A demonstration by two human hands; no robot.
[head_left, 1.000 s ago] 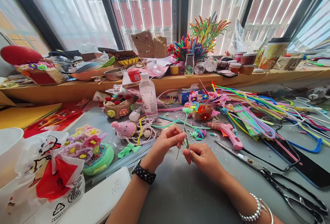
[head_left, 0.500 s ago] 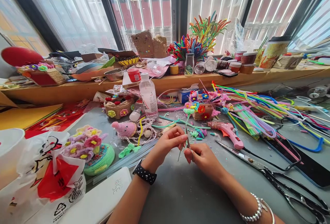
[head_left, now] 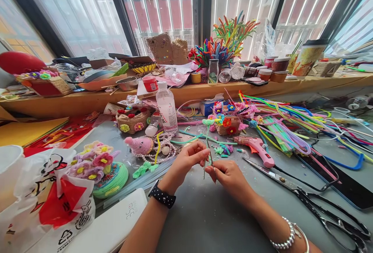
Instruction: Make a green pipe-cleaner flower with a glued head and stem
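Note:
My left hand (head_left: pixel 194 155) is closed in a pinch around the thin green stem of a pipe-cleaner flower (head_left: pixel 208 122). The pale green bloom points up, and the stem's lower end shows below my fingers. My right hand (head_left: pixel 225 173) is closed on a pair of small scissors (head_left: pixel 210 153), their narrow dark blades slanting up beside the stem. Fingers partly hide the handles, and I cannot tell whether the blades touch the stem. Green and purple pipe-cleaner scraps (head_left: pixel 223 150) lie just beyond my hands.
Right of my hands lie a pink glue gun (head_left: pixel 256 150), large black-handled scissors (head_left: pixel 305 198) and a phone (head_left: pixel 344 185). A water bottle (head_left: pixel 166 107), pearl beads (head_left: pixel 166 144) and a crocheted flower pot (head_left: pixel 112 179) stand left. Loose pipe cleaners (head_left: pixel 291 125) spread at back right.
The flower has shifted slightly left and up, and its stem now stands more upright. The scissors' blades have tilted left and look closer together. Both hands stay close together.

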